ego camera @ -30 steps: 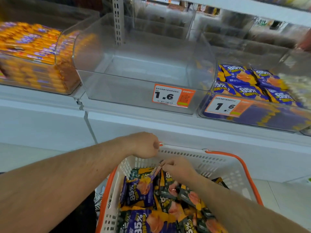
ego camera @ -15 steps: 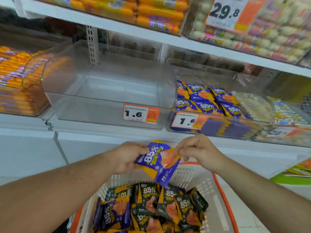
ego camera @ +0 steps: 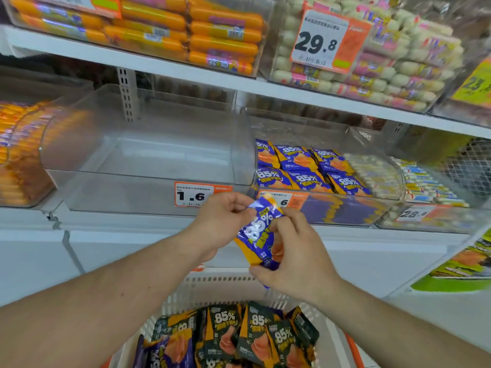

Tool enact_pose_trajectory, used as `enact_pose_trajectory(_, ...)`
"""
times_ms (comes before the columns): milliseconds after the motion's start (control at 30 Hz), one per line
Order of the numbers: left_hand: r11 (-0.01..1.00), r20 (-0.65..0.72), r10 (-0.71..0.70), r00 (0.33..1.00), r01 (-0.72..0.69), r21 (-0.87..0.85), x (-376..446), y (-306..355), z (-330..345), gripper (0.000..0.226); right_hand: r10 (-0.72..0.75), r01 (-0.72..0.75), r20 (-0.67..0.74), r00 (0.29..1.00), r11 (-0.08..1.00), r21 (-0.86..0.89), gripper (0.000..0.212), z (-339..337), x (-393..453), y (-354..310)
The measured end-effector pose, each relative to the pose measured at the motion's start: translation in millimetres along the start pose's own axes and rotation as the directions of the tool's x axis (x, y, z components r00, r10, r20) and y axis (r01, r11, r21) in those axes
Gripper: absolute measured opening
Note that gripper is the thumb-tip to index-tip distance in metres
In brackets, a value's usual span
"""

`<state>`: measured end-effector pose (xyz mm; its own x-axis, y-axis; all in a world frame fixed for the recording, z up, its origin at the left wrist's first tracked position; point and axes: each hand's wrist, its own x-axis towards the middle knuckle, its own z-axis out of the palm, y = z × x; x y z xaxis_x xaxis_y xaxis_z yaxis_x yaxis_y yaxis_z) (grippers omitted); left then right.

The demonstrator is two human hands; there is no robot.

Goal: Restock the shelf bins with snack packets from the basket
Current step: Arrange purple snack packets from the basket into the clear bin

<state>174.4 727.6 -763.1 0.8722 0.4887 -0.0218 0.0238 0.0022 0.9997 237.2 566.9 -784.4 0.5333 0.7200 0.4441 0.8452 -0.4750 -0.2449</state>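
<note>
Glossy, crinkled purple-and-orange snack packet point(ego camera: 259, 235) pinched upright between left hand point(ego camera: 221, 224) at its top corner and right hand point(ego camera: 295, 254) along its edge, above slatted white plastic basket point(ego camera: 212, 286) of like packets, before clear rounded bin point(ego camera: 138, 166); packet's lower end hidden.

On the top shelf you have orange sausage sticks point(ego camera: 186, 27) in a clear case, and beside them white wrapped sweets point(ego camera: 393, 67) behind a price tag reading 29.8 point(ego camera: 322, 39). At your lower right, a green-and-orange poster point(ego camera: 462, 264).
</note>
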Motion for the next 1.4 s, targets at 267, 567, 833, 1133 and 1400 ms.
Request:
enact_pose_trajectory(267,0.983,-0.015,0.082,0.997,-0.083,-0.162,7,38,12,0.015,0.083,-0.069,-0.165,0.983,0.994,0.087,0.070,-22,15,5)
enact_pose_trajectory(567,0.762,-0.089,0.434,0.896,-0.313,0.566,48,36,-20,0.038,0.475,-0.428,-0.065,0.877,0.837,0.340,0.067,-49,121,43)
enact_pose_trajectory(833,0.537,-0.040,0.272,0.962,-0.117,0.835,49,34,-17,0.041,0.597,-0.599,0.110,0.794,0.741,0.303,0.041,10,231,71)
enact_pose_trajectory(1133,0.467,-0.070,0.335,0.940,-0.102,0.878,58,24,-13,0.037,0.565,-0.584,0.213,0.797,0.811,0.034,0.045,63,270,78)
enact_pose_trajectory(1400,0.476,-0.066,0.342,0.937,-0.113,0.872,60,22,-13,0.037,0.454,-0.464,0.319,0.832,0.884,-0.049,0.040,79,269,81)
